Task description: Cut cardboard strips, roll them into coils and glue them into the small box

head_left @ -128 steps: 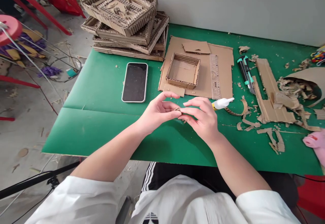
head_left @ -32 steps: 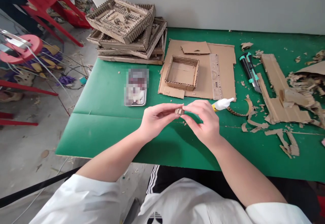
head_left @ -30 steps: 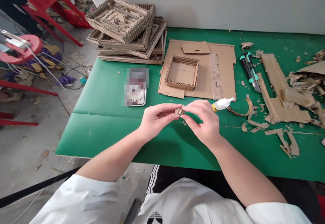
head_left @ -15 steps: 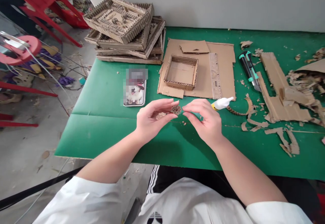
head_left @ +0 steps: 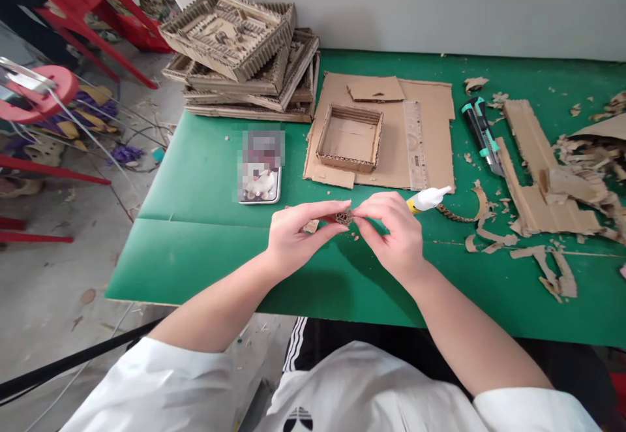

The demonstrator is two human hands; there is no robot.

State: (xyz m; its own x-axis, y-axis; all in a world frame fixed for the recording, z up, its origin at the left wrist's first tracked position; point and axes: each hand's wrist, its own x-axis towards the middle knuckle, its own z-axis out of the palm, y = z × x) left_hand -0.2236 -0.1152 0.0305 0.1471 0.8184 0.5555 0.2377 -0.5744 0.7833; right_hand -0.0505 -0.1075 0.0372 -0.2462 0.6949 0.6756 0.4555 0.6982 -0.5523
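Both hands — left hand (head_left: 293, 236), right hand (head_left: 394, 236) — pinch one small rolled corrugated cardboard piece (head_left: 343, 217) over the green table (head_left: 195, 249), toward its near edge.

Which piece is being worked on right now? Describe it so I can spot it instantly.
Start at the green table and find the open cardboard tray on the flat sheet. Just nearer the person, the left hand and right hand pinch a tiny cardboard roll between fingertips. Unlike the flat scraps at right, it is coiled and held above the table.

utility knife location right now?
Head view, right half of the green table: the utility knife lies flat between the cardboard sheet with the ruler and the scrap strips, beyond the right hand.
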